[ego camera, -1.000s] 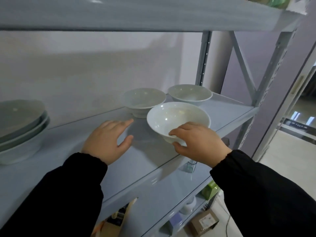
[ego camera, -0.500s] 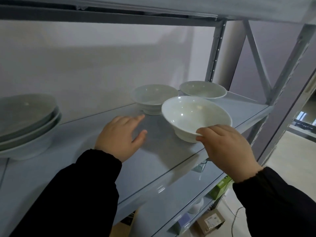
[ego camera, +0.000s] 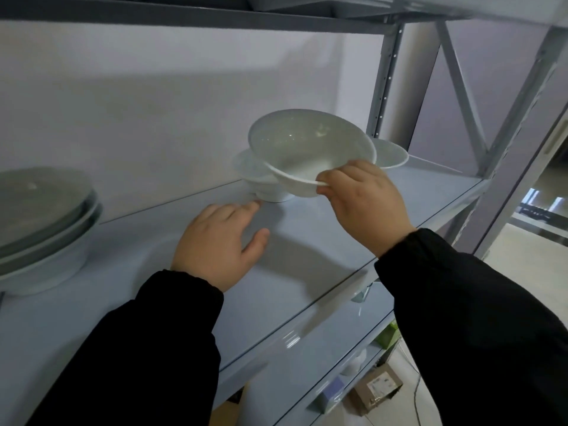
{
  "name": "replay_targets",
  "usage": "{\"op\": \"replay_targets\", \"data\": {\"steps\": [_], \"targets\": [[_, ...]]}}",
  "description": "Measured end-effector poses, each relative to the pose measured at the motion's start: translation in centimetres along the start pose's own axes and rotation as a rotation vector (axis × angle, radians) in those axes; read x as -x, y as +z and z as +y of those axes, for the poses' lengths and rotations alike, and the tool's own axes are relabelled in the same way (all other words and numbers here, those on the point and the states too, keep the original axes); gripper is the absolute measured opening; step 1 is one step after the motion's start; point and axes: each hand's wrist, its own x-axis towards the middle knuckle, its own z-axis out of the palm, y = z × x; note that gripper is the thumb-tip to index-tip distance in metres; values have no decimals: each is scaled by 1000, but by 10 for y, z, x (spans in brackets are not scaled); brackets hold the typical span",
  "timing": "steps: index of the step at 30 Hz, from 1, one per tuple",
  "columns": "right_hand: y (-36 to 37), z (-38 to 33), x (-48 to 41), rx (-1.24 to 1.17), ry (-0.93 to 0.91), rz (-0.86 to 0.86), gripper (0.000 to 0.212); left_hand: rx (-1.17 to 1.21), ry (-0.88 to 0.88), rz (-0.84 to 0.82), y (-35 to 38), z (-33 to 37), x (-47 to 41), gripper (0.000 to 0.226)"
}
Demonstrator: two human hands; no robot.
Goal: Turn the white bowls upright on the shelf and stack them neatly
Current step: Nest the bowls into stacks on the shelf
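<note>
- My right hand (ego camera: pixel 365 201), in a black sleeve, pinches the near rim of a glossy white ceramic bowl (ego camera: pixel 307 149), fingers curled over the lip and thumb beneath it.
- That bowl is upright, tipped a little toward me, and held up off the pale grey metal shelf (ego camera: pixel 307 256), above its middle.
- A second white ceramic bowl (ego camera: pixel 256 176) stands upright on the shelf, partly hidden behind and below the held one. I cannot tell whether the two touch.
- A third white bowl (ego camera: pixel 393 153) sits upright near the shelf's back right post.
- My left hand (ego camera: pixel 221 241) is palm down low over the shelf's middle, fingers loosely spread and holding nothing. Its forefinger tip lies just beside the second bowl's foot.
- A stack of wide grey-white bowls (ego camera: pixel 40 226) rests at the shelf's left end, well apart from my hands.
</note>
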Motion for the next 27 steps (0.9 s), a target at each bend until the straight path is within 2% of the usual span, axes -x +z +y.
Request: {"op": "replay_targets", "data": {"steps": [10,18,27], "targets": [[61,18,-44,-55,49,-63,12,-16,-19,-2,0,2,-1,59],[104,23,-44,-76,62,-270,11,-50,-35,24,-2,2,-1,60],[105,14,-42,-197,164,-389,33,-108,-64,2,-3,0,-1,61]]}}
